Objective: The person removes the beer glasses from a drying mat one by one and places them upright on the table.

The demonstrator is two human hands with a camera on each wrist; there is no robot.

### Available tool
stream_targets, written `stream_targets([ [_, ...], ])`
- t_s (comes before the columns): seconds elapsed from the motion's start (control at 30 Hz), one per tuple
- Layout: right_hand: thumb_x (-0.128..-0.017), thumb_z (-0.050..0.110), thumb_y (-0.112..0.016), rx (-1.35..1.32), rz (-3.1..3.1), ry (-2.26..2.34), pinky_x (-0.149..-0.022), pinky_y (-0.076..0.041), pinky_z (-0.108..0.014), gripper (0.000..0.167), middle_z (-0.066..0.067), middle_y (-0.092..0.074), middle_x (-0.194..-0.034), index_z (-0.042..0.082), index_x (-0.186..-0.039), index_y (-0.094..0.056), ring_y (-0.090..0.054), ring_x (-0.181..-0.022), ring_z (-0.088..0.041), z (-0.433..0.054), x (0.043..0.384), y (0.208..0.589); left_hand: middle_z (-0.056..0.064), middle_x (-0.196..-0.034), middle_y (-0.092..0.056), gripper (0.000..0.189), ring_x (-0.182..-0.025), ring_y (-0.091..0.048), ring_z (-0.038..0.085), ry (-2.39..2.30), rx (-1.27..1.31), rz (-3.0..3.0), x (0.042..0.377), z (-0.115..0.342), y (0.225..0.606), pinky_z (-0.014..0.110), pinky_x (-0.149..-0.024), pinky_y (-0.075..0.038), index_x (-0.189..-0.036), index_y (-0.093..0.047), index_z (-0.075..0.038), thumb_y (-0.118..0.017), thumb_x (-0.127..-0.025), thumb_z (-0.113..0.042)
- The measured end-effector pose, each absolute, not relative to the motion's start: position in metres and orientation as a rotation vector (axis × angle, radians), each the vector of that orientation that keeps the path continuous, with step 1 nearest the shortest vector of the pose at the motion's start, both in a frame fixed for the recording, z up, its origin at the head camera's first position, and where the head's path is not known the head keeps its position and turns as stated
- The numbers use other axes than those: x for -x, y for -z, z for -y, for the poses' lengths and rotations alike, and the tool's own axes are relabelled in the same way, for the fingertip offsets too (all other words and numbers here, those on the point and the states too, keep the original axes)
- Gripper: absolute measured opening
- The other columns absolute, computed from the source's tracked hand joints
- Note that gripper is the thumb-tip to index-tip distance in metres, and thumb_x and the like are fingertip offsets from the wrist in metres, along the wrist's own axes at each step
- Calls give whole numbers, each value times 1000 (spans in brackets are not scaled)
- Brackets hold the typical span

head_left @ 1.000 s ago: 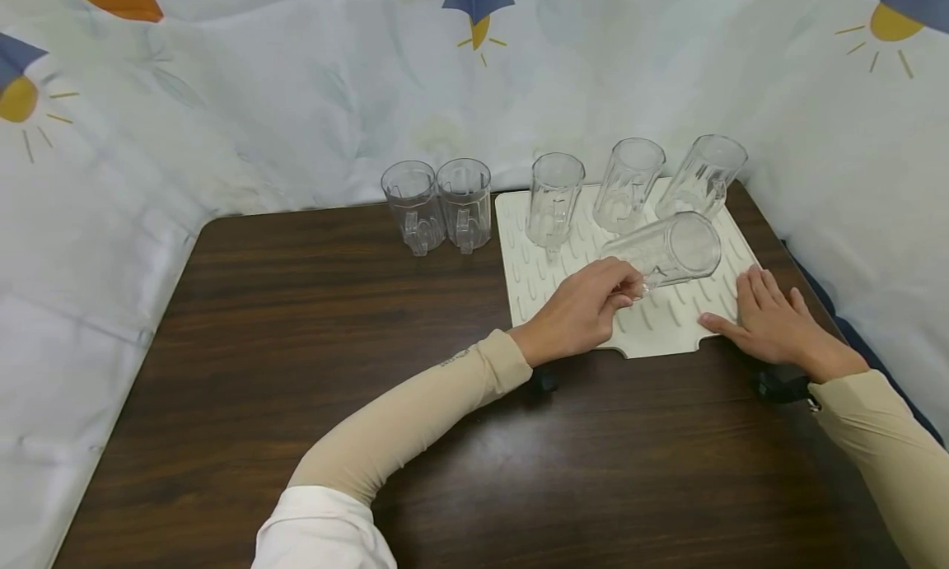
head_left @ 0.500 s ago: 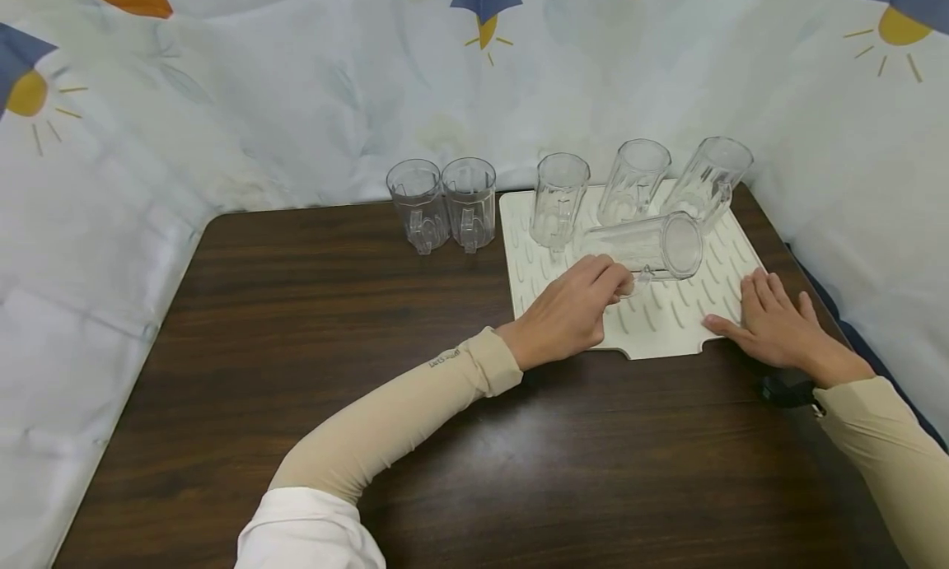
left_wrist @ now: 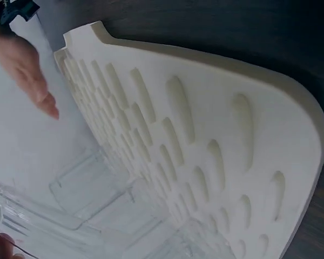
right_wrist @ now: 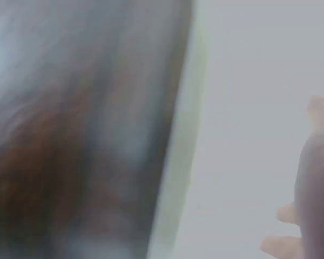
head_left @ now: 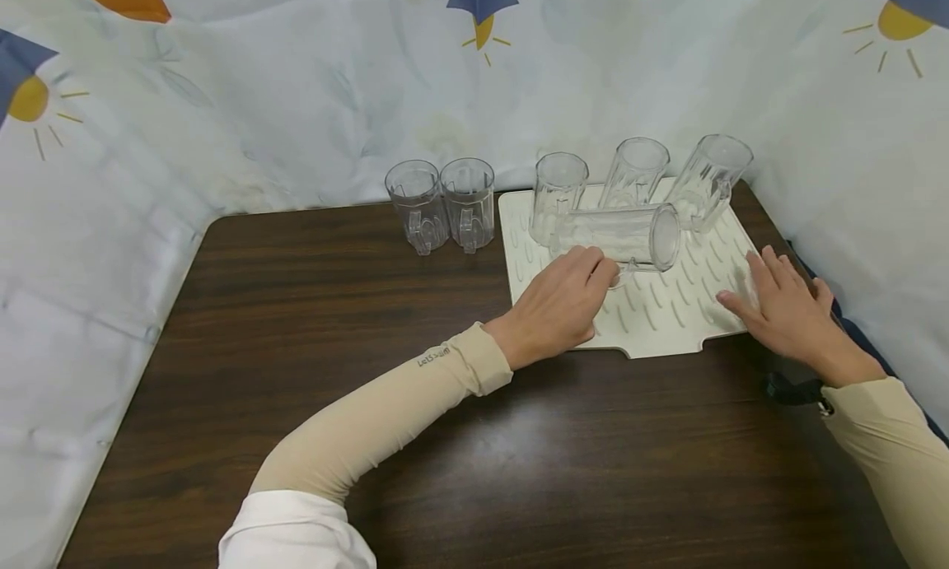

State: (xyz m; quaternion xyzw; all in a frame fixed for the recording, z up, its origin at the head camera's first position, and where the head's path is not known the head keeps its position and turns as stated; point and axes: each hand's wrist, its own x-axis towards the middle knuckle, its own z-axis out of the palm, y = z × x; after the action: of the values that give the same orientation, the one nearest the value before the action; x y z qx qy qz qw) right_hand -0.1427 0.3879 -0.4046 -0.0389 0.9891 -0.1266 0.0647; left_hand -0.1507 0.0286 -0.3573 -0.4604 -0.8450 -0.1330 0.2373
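Observation:
My left hand (head_left: 562, 299) grips the handle of a clear glass mug (head_left: 617, 236), which is tipped on its side over the cream draining mat (head_left: 660, 326). The mug's round end points right, and in the head view it overlaps the standing mugs behind it. Three more mugs stand along the mat's back: a left one (head_left: 559, 192), a middle one (head_left: 636, 171) and a right one (head_left: 712, 178). With fingers spread, my right hand (head_left: 792, 310) is at the mat's right edge and holds nothing. Only part of the left fingers (left_wrist: 1, 247) shows in the left wrist view.
Two more glass mugs stand side by side on the dark wooden table (head_left: 334, 305), left of the mat: one mug (head_left: 418, 211) and its neighbour (head_left: 469, 207). A patterned white curtain (head_left: 311, 83) hangs behind the table and at both sides.
My left hand has carried the tipped mug leftward, and the mug now lies more level. My right hand has shifted slightly right, from the mat's corner out to its edge.

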Motion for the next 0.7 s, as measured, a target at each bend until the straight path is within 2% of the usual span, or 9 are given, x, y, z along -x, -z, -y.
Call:
stream_targets([
  [0.13, -109, 52, -41, 133, -3118, 632, -106, -9, -86, 81, -34, -13, -168, 0, -164, -12, -18, -149, -62, -377, 144, 396, 3, -91, -55, 33, -79, -49, 21, 308, 1254, 2297, 150, -25, 356, 25, -68, -41, -102, -57, -8, -49, -75, 9],
  [0.33, -110, 46, -42, 213, -3174, 1003, -111, -8, -89, 73, -41, -24, -159, 0, -162, -21, -21, -147, -64, -359, 142, 383, 2, -89, -53, 32, -78, -47, 20, 267, 1270, 2277, 146, -23, 354, 25, -68, -39, -100, -57, -9, -46, -75, 9],
  [0.47, -110, 42, -42, 264, -3149, 1155, -111, -18, -83, 69, -40, -25, -158, 2, -163, -23, -25, -144, -63, -347, 139, 374, 2, -87, -52, 31, -74, -45, 19, 217, 1267, 2262, 141, -23, 351, 25, -65, -36, -99, -57, -9, -45, -76, 8],
  [0.57, -111, 42, -41, 303, -3145, 1247, -107, -29, -72, 65, -38, -29, -155, 5, -162, -26, -33, -137, -60, -338, 137, 370, 2, -87, -53, 28, -73, -46, 19, 168, 1255, 2238, 138, -23, 350, 24, -64, -37, -99, -58, -9, -44, -82, 8],
  [0.67, -111, 43, -41, 337, -3141, 1325, -106, -36, -40, 62, -32, -32, -154, 8, -161, -30, -38, -133, -56, -328, 136, 368, 1, -86, -53, 26, -72, -46, 18, 113, 1237, 2213, 135, -24, 350, 24, -63, -37, -98, -58, -10, -41, -88, 6],
  [0.7, -111, 44, -41, 350, -3141, 1352, -103, -35, -30, 61, -30, -34, -154, 10, -161, -32, -43, -135, -45, -325, 135, 367, 1, -85, -53, 26, -71, -45, 18, 100, 1230, 2207, 134, -25, 350, 23, -63, -37, -97, -58, -11, -39, -89, 6],
])
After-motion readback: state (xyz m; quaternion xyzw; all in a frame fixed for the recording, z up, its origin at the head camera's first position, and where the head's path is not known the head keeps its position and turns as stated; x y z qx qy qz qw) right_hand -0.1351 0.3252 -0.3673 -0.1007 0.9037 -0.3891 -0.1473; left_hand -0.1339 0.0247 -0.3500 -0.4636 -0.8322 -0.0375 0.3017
